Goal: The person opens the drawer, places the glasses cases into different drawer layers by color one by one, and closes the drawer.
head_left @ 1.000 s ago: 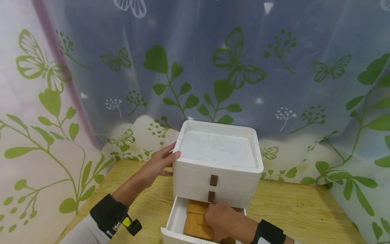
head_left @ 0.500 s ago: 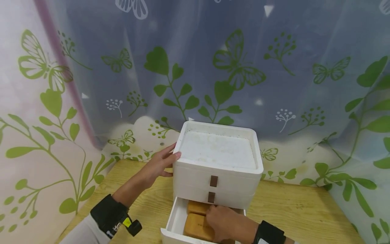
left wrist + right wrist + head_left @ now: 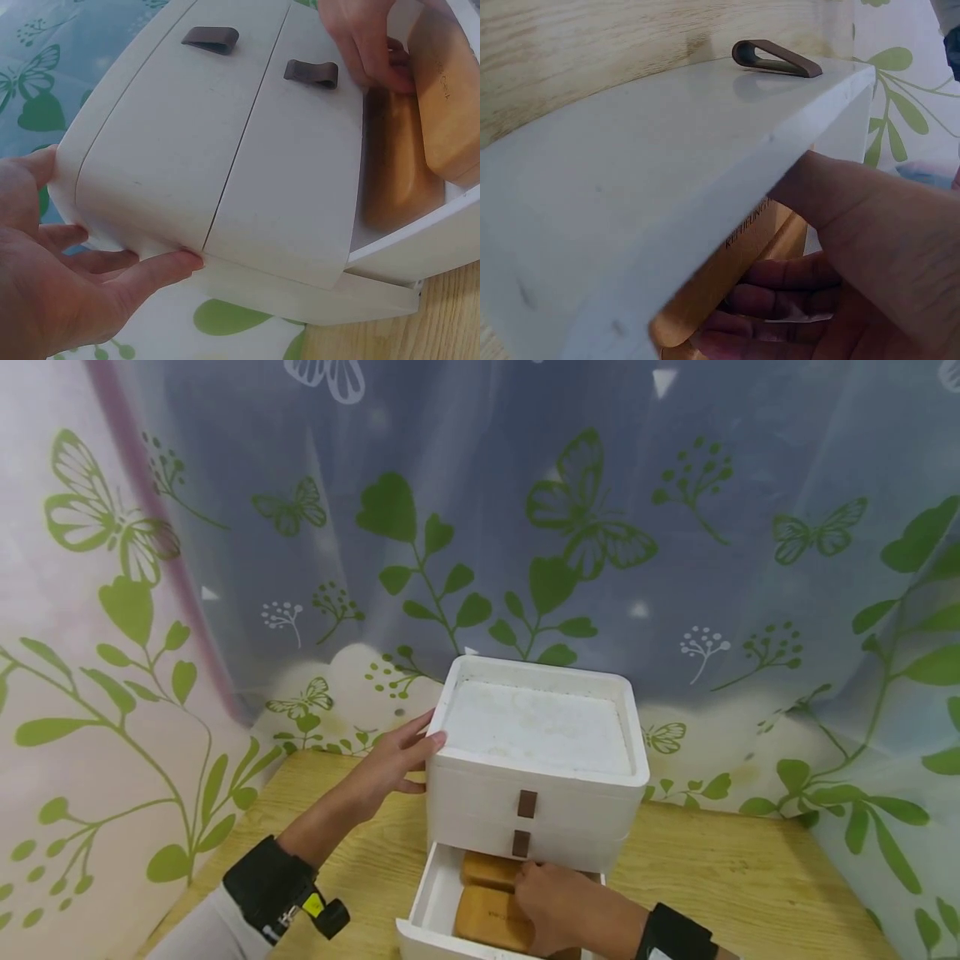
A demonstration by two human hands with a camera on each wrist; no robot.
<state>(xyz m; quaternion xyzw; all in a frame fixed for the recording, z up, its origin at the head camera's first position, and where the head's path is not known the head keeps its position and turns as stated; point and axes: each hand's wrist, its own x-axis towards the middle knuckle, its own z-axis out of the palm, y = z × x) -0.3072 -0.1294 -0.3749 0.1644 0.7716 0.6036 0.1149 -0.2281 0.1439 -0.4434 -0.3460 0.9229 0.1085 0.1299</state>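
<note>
A white drawer unit [image 3: 480,806] stands on the table, its lowest drawer [image 3: 429,893] pulled out. Inside lie two tan, rounded, block-like cases, the front one [image 3: 487,917] marked with small dark lettering, the rear one [image 3: 486,870] behind it. My right hand [image 3: 558,906] reaches into the drawer and grips the front case at its right part. Its thumb goes down behind the drawer front, and in the right wrist view the fingers [image 3: 780,289] curl along the case's other side. With fingers spread, my left hand [image 3: 386,768] rests against the unit's upper left side.
Two closed drawers with brown loop handles [image 3: 527,804] sit above the pulled-out one. The unit's top is a shallow rimmed tray [image 3: 536,727]. Wooden tabletop [image 3: 720,868] extends on both sides. A curtain [image 3: 480,527] with leaves and butterflies hangs behind.
My right hand has shifted slightly to the right inside the drawer, and the front case has moved a little with it. My left hand stays against the unit.
</note>
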